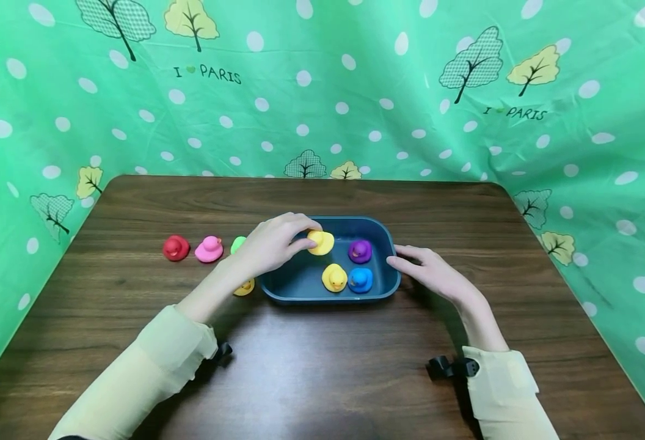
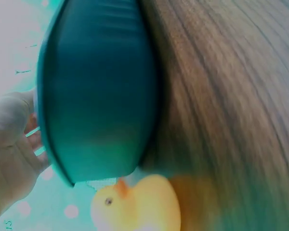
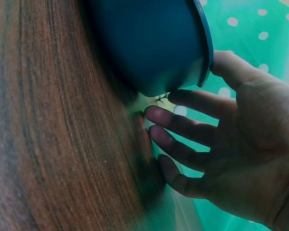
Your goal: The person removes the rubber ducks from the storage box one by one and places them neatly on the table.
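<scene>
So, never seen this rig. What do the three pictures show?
No machine: just a person working bare-handed. The wide picture comes from a head-worn camera; the others from left and right wrist cameras. On the wooden table, a blue tray holds a purple duck, a blue duck and a yellow duck. Left of it: red duck, pink duck, partly hidden green toy, another yellow duck. The left hand pinches a third yellow duck over the tray; the right hand touches the tray's rim.
</scene>
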`<state>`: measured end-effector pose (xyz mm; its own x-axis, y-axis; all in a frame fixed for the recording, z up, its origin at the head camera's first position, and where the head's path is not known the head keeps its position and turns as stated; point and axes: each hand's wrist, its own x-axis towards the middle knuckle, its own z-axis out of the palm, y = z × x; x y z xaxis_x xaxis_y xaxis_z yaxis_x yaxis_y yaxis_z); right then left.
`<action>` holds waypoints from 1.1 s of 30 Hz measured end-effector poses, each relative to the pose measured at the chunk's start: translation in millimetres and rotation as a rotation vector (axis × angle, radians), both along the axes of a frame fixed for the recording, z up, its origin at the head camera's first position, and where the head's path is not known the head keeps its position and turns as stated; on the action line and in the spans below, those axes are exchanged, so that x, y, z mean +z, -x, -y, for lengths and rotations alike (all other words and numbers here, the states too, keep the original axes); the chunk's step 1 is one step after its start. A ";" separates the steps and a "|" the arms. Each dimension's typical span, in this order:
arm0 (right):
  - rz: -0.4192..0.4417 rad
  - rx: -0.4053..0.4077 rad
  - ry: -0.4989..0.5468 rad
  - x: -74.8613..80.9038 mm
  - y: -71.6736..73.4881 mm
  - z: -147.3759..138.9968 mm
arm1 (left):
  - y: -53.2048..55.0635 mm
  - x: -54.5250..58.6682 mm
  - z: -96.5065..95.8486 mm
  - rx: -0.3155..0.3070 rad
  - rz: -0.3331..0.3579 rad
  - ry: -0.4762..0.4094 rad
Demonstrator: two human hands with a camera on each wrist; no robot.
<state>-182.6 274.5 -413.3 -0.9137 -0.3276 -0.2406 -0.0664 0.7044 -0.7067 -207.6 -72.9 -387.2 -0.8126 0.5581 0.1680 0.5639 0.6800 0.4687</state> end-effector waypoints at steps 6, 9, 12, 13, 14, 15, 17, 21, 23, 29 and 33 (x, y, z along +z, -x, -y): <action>-0.003 0.002 0.007 0.6 -0.7 0.7 | -9.8 12.0 20.9 0.020 -0.063 -0.016; 0.000 0.002 0.006 0.9 -1.4 0.7 | -15.3 16.4 32.5 0.036 -0.083 -0.026; 0.000 0.005 0.008 0.9 -1.8 0.4 | -21.1 18.5 43.8 0.050 -0.099 -0.044; -0.001 0.006 0.011 0.9 -1.9 0.4 | -22.7 18.9 47.3 0.056 -0.106 -0.050; -0.001 0.007 0.014 0.9 -1.9 0.5 | -24.6 19.2 50.8 0.062 -0.113 -0.055; 0.000 0.008 0.017 0.9 -1.9 0.6 | -26.2 19.2 54.3 0.067 -0.121 -0.061; -0.001 0.009 0.021 0.8 -1.8 1.1 | -29.0 19.3 61.0 0.075 -0.133 -0.071; 0.004 0.006 0.020 1.1 -2.0 0.7 | -33.9 20.1 72.4 0.099 -0.150 -0.074; 0.006 0.005 0.018 1.1 -1.8 0.5 | -36.1 20.2 78.2 0.110 -0.160 -0.073; 0.001 0.003 0.013 0.3 -0.5 0.5 | -41.6 19.1 98.3 0.145 -0.184 -0.079; -0.003 -0.003 0.014 -0.8 -0.5 0.1 | -46.1 20.7 110.8 0.179 -0.175 -0.074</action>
<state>-182.1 274.4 -414.1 -0.9154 -0.3282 -0.2332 -0.0666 0.6947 -0.7162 -161.4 -183.7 -366.5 -0.8522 0.3888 0.3501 0.5146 0.7437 0.4267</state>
